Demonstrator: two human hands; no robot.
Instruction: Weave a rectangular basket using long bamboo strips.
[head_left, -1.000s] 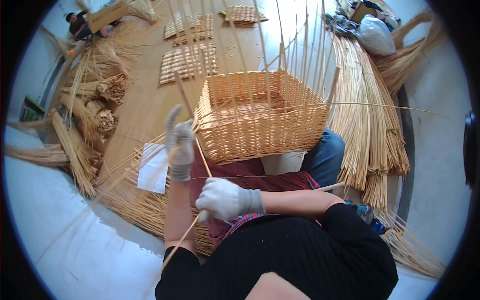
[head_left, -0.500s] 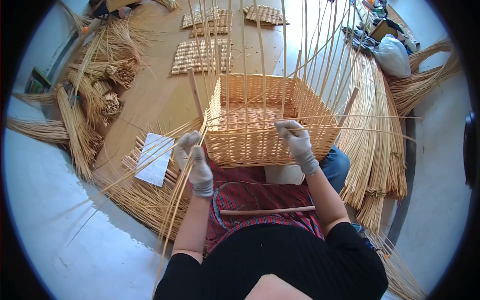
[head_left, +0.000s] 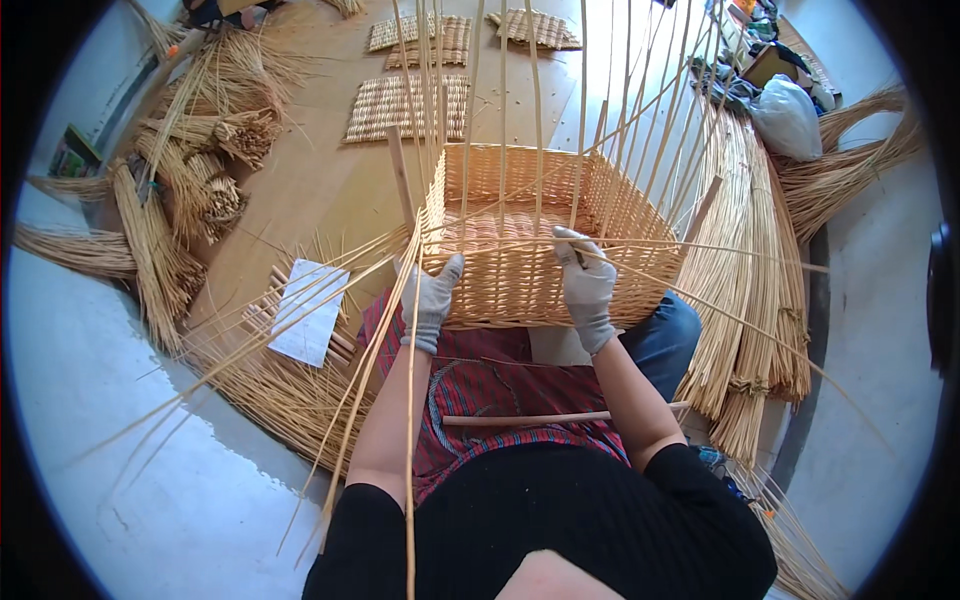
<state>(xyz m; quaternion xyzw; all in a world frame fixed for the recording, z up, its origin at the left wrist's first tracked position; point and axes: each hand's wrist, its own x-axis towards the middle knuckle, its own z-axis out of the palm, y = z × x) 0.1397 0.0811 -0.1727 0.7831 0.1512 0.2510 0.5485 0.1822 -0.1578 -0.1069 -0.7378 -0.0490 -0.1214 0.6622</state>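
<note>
A rectangular wicker basket (head_left: 505, 290) rests tilted in front of my knees, with tall upright rods (head_left: 536, 110) rising from its walls. My left hand (head_left: 428, 303), in a pale glove, grips its near left corner, thumb against the front wall and fingers partly hidden. Loose weaving rods (head_left: 411, 440) fan out from that corner to the left and toward me. At the front rim my right hand (head_left: 588, 285), also gloved, is closed on a thin wicker rod (head_left: 725, 310) that runs off to the right. Thick wooden sticks (head_left: 400, 175) stand at the basket's corners.
Bundles of rods lie on the left (head_left: 150, 220) and the right (head_left: 745, 280). A white paper sheet (head_left: 308, 312) lies on short sticks. Woven panels (head_left: 405, 108) are on the floor beyond. A wooden stick (head_left: 530, 418) crosses the striped cloth (head_left: 475, 385) on my lap.
My left hand has moved right and up onto the basket's corner, and one rod now hangs straight toward me. My right hand has turned at the rim; its rod's end now slopes down to the right.
</note>
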